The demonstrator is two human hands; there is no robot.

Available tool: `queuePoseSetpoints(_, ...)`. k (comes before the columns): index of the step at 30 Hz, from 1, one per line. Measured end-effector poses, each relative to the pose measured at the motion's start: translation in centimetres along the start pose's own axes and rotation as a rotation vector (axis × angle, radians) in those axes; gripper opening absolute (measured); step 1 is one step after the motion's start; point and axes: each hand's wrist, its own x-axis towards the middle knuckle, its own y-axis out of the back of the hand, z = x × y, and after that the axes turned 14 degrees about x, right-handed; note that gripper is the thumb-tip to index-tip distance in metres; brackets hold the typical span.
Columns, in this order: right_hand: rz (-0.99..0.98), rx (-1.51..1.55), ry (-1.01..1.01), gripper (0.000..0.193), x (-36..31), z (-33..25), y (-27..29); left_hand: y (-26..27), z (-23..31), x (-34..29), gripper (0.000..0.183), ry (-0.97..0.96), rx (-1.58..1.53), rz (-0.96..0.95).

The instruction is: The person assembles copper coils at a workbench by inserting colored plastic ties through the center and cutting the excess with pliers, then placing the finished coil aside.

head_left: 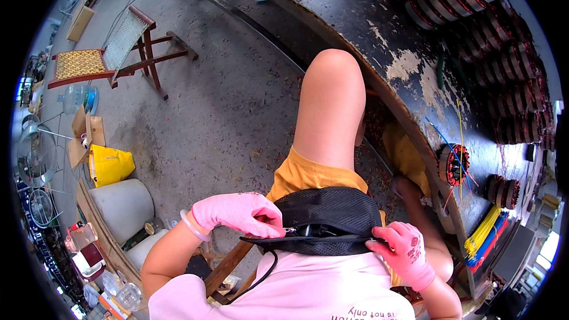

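A black mesh waist bag (323, 204) lies across my lap, its zipped top gaping along the side nearest my body. My left hand (240, 216), in a pink glove, is closed on the bag's left end, beside a small silver zipper part. At the opposite end, my right hand (405, 253), gloved the same way, pinches the bag's edge between thumb and fingers. Something dark and shiny shows in the opening; I cannot make out what it is. A black cord (264, 278) runs from the bag's left end down over my pale pink shirt.
A worn dark workbench (409, 95) curves along my right, with stacked wire-wound motor stators (450, 0). A single stator (454, 165) and bundled yellow, blue and red tubes (487, 238) lie nearer. Leftward are a woven chair (83, 65), a yellow bag (111, 164) and a grey cushion (123, 207).
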Motion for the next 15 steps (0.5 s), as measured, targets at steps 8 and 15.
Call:
queuePoseSetpoints(8,-0.196,-0.338,0.272,0.022,2.4,-2.3,4.0,-0.5,-1.0,-0.2,0.021,0.082,-0.374,-0.009)
queuePoseSetpoints(15,-0.338,-0.394,0.679,0.01,11.1,-6.7,2.2,-0.7,-1.4,-0.4,0.024,0.103,-0.349,-0.008)
